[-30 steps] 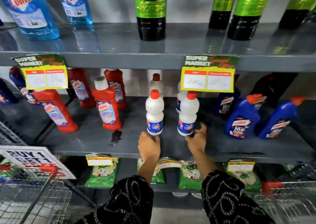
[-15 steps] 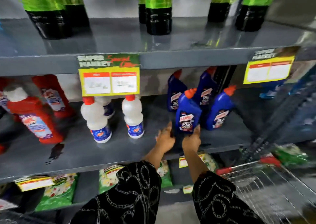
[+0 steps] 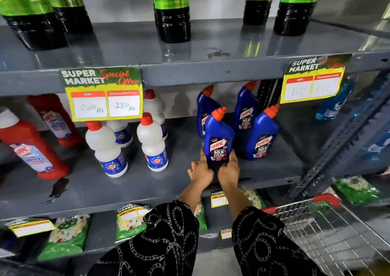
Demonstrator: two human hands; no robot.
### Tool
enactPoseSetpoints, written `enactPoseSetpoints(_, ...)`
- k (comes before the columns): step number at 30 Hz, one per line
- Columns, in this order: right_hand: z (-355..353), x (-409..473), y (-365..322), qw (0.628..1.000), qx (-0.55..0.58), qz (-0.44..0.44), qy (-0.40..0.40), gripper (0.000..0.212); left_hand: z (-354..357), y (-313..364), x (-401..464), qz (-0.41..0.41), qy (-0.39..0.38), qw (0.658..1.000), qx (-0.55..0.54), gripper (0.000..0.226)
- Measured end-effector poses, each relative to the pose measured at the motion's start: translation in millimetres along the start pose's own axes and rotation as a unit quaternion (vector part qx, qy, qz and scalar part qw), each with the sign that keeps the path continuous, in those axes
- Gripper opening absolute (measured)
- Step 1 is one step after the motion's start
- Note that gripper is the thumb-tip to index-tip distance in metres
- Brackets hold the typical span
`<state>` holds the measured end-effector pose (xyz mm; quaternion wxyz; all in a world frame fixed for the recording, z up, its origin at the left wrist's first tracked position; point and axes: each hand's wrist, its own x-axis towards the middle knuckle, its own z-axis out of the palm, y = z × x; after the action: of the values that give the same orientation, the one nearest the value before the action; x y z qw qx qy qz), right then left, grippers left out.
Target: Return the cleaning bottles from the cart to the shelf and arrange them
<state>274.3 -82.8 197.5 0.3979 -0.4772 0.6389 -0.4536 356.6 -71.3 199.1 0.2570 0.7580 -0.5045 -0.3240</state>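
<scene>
A blue Harpic bottle (image 3: 218, 137) with an orange cap stands upright on the middle grey shelf (image 3: 147, 183). My left hand (image 3: 200, 170) and my right hand (image 3: 229, 168) both grip its base from either side. Three more blue Harpic bottles (image 3: 261, 136) stand just behind and to its right. Left of them stand white bottles with red caps (image 3: 153, 144), and further left red Harpic bottles (image 3: 31, 149). The wire cart (image 3: 329, 233) with red handle trim sits at the lower right; no bottles are visible inside it.
Green-labelled dark bottles (image 3: 173, 12) line the top shelf. Yellow price tags (image 3: 103, 94) hang from its edge. Green packets (image 3: 69, 235) fill the bottom shelf. A dark stain (image 3: 59, 187) marks the middle shelf at left. Light blue bottles (image 3: 335, 105) stand beyond a slotted upright post at right.
My view and both hands shifted right, from the white bottles to the blue Harpic bottles. Both hands have closed around the base of the front blue bottle.
</scene>
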Motion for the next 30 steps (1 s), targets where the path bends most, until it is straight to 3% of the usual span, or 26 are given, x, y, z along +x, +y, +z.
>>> enactPoseSetpoints(7, -1.9, -4.8, -1.2, 0.998, -0.050, -0.036, 0.007, 0.067, -11.1, 3.5, -10.6, -0.007, -0.010, 1.000, -0.009, 0.085)
enactPoseSetpoints(11, -5.7, -31.8, -21.2, 0.984, -0.083, -0.145, 0.056, 0.061, -34.0, 5.0, -34.6, 0.044, 0.046, 0.997, -0.033, 0.081)
enactPoseSetpoints(14, -6.6, -64.6, -53.4, 0.965, -0.095, -0.227, 0.087, 0.055, -73.2, 8.2, -64.8, 0.135, 0.134, 0.980, -0.048, 0.065)
enactPoseSetpoints(17, -11.9, -107.7, -97.0, 0.939, -0.085, -0.310, 0.122, 0.050, -127.8, 14.7, -108.1, 0.242, 0.236, 0.940, -0.031, 0.036)
enactPoseSetpoints(20, -18.7, -154.7, -148.4, 0.899, -0.081, -0.396, 0.167, 0.045, -188.7, 19.3, -156.9, 0.320, 0.346, 0.881, 0.026, 0.024)
enactPoseSetpoints(24, -22.8, -203.5, -235.9, 0.840, -0.102, -0.489, 0.212, 0.051, -279.6, 35.9, -204.8, 0.418, 0.492, 0.739, 0.192, 0.021)
enactPoseSetpoints(26, -23.6, -218.5, -284.6, 0.816, -0.145, -0.513, 0.224, 0.065, -327.1, 54.6, -217.0, 0.407, 0.550, 0.697, 0.217, 0.027)
enactPoseSetpoints(29, -27.7, -231.8, -350.6, 0.783, -0.195, -0.543, 0.234, 0.076, -389.7, 80.1, -231.6, 0.365, 0.573, 0.693, 0.240, 0.065)
enactPoseSetpoints(30, -28.3, -230.2, -364.3, 0.773, -0.205, -0.552, 0.234, 0.077, -403.8, 81.0, -227.9, 0.366, 0.584, 0.678, 0.256, 0.071)
